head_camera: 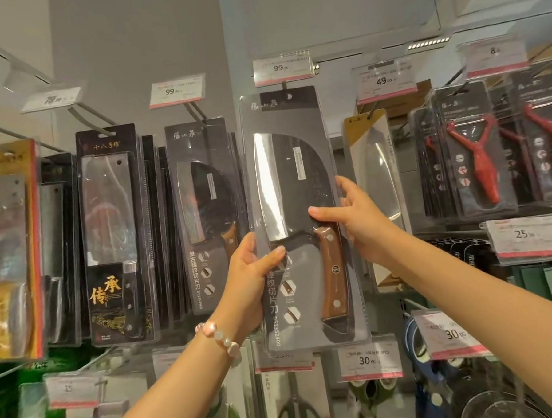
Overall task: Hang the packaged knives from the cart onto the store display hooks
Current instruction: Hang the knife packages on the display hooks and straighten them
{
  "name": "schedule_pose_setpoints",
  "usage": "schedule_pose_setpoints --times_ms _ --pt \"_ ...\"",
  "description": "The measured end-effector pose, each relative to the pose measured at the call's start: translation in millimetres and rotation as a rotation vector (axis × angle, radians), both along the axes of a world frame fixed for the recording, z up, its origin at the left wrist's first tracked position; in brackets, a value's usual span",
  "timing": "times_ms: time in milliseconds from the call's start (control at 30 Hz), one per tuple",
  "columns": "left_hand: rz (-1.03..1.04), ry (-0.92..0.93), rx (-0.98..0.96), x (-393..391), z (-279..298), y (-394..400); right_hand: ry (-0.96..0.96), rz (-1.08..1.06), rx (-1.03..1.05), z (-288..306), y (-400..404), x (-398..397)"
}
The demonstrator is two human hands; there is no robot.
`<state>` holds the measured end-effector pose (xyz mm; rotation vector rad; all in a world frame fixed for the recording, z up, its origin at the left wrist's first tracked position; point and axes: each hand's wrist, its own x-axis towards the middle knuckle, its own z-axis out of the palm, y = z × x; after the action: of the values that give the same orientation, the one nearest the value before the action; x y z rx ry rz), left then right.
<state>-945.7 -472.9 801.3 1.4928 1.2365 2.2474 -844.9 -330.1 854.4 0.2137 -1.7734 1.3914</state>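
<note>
Shop aisle: price tags (pixel 176 90) on display hooks (pixel 86 114), rows of packaged knives (pixel 114 233) hanging.

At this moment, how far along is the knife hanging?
Done: a matching packaged cleaver already hangs on the hook to the left. In hand: the left hand and right hand grip a packaged knife raised under the 99 price tag; whether its hole is on the hook is unclear. Left: the cart is out of view, so remaining stock is unknown.

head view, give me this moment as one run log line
left hand: grips packaged cleaver | right hand: grips its right edge | package: raised under 99 price tag
</note>
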Motion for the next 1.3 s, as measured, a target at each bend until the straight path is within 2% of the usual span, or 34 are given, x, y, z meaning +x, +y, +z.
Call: schedule_pose_setpoints --times_ms 433,700,1300 --pt "0.030 0.025 0.034 1.6 24.9 -0.5 0.028 0.008 0.021 30.6 -1.6 -3.4" --pt "0.027 0.015 -0.015 0.5 24.7 3.2 0.006 -0.007 -0.006 24.7 7.9 -6.3" --pt "0.128 -0.039 0.016 -3.4 21.0 6.7 -0.047 0.010 -0.032 30.5 0.2 -8.0"
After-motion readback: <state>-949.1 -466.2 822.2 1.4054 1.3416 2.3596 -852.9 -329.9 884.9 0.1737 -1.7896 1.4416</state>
